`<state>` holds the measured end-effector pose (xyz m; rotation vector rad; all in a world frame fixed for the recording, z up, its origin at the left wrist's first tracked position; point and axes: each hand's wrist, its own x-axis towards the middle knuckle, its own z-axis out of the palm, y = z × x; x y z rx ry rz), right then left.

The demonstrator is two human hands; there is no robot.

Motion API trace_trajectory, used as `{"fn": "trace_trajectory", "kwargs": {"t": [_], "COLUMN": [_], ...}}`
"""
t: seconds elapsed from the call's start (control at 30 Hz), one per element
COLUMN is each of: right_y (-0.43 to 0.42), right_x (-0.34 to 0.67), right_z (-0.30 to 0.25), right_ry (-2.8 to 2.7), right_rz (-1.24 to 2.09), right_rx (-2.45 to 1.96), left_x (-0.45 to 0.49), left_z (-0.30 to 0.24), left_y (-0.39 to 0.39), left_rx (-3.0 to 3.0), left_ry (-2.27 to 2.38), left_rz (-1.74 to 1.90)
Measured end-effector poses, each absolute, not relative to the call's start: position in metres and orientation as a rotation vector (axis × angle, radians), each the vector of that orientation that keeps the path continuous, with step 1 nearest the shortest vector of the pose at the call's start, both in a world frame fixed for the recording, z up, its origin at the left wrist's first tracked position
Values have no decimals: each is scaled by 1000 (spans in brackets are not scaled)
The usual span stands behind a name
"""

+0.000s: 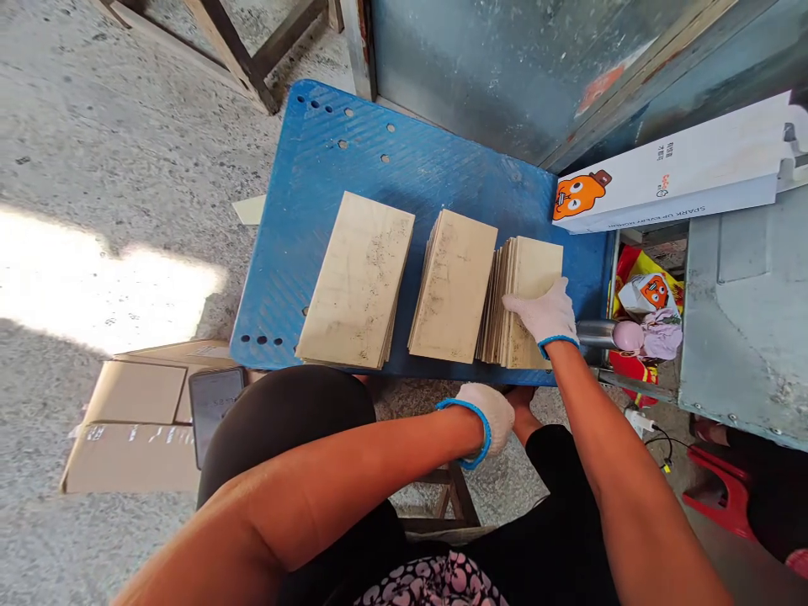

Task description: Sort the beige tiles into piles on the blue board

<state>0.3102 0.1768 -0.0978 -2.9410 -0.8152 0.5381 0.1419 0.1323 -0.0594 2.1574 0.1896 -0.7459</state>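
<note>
Three stacks of thin wooden boards lie in a row on a blue plastic tabletop (316, 168). The left stack (359, 278) and the middle stack (454, 286) are untouched by either hand. My right hand (546, 313), in a white glove with a blue cuff, spans the right stack (536, 261), its thumb at the left edge and its fingers at the right edge. That stack's boards are fanned out along its left side. My left hand (496, 419), gloved alike, hangs in front of the table near my knees, turned down; its fingers are hidden.
To the right are a paper bag (669, 168), a metal cup (597, 334) and a grey metal cabinet (745, 311). A phone (215, 408) lies on a cardboard box (139, 454) at lower left. A red stool (720, 488) stands at lower right.
</note>
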Motion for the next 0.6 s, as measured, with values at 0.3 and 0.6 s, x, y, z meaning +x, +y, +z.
{"fn": "trace_trajectory", "kwargs": {"t": [0.3,0.6], "right_y": [179,160], "right_x": [299,279], "right_z": [-96,-133], "right_ry": [-841,-965], "right_rz": [511,11], "right_rx": [-3024,-3036], "left_x": [142,144], "left_z": [-62,-60], "left_y": [130,121], "left_rx": [2161,2192], "left_ry": [169,223], "left_rz": [-771,-765]}}
